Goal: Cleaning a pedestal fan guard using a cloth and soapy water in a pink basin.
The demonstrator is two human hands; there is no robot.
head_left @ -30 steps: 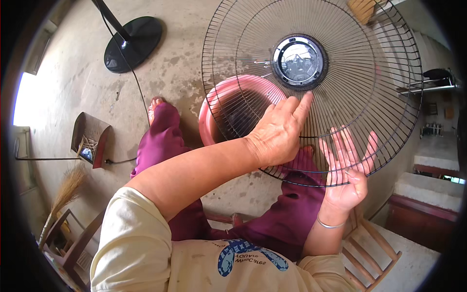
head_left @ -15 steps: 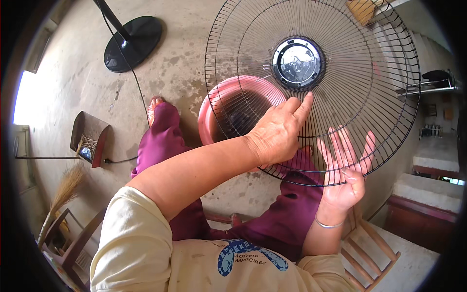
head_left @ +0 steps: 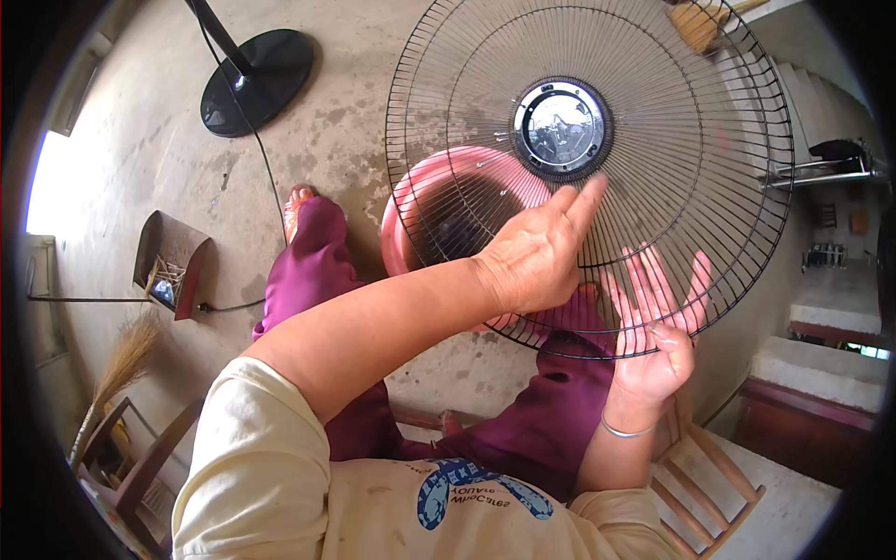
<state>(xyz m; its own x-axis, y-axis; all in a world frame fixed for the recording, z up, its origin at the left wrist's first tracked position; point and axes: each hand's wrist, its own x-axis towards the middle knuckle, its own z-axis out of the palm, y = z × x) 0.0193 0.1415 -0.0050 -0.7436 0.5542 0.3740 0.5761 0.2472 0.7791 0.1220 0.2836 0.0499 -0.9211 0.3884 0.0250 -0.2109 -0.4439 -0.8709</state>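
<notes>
A round black wire fan grille (head_left: 672,121) with a shiny centre disc (head_left: 562,129) is held up before me. My right hand (head_left: 653,350) grips its near rim, the thumb on my side and the fingers spread behind the wires. On the near face lies my left hand (head_left: 541,247), its fingers stretched toward the centre disc and holding nothing. Its fingertips are slightly blurred, and whether they press on the wires is hard to tell. Behind the grille stands a pink tub (head_left: 411,205) with dark contents, partly hidden by wires. Small bright drops show near the disc.
A black fan stand (head_left: 257,84) with a cord rests on the stained floor at the far left. A dustpan (head_left: 173,266) holding litter and a straw broom (head_left: 121,364) are at left. Wooden chairs (head_left: 709,476) flank me; another broom (head_left: 698,28) lies far right.
The grille has shifted a little left, and its centre disc sits slightly lower. My right hand moved left with it. The left fingertips slid slightly right, and bright drops appeared beside the disc.
</notes>
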